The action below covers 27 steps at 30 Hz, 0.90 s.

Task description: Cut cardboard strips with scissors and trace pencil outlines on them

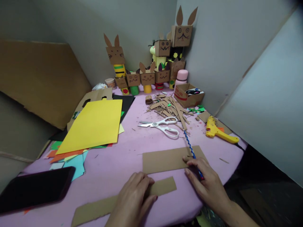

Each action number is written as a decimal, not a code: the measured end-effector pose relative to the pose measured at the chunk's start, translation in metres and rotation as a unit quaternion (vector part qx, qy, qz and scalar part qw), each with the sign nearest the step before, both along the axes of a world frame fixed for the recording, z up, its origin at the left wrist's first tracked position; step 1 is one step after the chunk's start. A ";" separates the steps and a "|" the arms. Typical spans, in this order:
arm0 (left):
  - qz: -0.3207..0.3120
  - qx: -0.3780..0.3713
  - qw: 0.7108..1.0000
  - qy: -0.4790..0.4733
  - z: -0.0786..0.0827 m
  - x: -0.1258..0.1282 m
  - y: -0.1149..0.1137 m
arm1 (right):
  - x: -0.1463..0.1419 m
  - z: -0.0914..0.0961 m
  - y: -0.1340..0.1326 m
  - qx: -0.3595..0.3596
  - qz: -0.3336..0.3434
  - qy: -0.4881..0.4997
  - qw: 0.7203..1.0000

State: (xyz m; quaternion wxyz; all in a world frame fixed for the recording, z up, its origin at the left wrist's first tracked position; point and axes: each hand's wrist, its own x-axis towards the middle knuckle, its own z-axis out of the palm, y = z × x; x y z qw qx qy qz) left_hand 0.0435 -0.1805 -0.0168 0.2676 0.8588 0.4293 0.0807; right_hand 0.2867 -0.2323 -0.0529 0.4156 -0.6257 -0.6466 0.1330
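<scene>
My left hand [133, 198] is over a long narrow cardboard strip [97, 206] near the front of the table. Its fingers curl over the far edge and the thumb lies by the near edge, gripping it. My right hand [205, 179] holds a blue patterned pencil [189, 145] between its fingers, one end pointing away from me. Those fingertips touch a wider rectangular cardboard piece [163, 160] that lies flat just beyond the strip. White-handled scissors [157, 125] rest partly open behind that piece, with nobody's hand on them.
Cardboard scraps [169, 108] lie heaped behind the scissors. A yellow glue gun [220, 132] is on the right, a dark phone [35, 187] at left. Yellow paper [93, 124] covers coloured sheets. Cardboard animal figures [148, 77], a pink bottle [181, 77] and a small box [188, 96] stand behind.
</scene>
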 end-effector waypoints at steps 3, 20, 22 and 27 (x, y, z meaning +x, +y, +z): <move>-0.011 0.017 1.000 -0.005 -0.003 -0.003 -0.001 | -0.001 0.001 -0.001 0.013 0.000 0.004 1.000; -0.024 0.090 0.995 -0.034 -0.006 -0.009 -0.003 | -0.012 0.010 -0.008 0.092 0.018 -0.023 0.995; -0.016 0.098 0.994 -0.038 -0.007 -0.010 -0.003 | -0.013 0.011 -0.009 0.099 0.025 -0.038 0.994; -0.009 0.101 0.994 -0.041 -0.005 -0.013 -0.003 | -0.014 0.011 -0.008 0.106 0.028 -0.059 0.992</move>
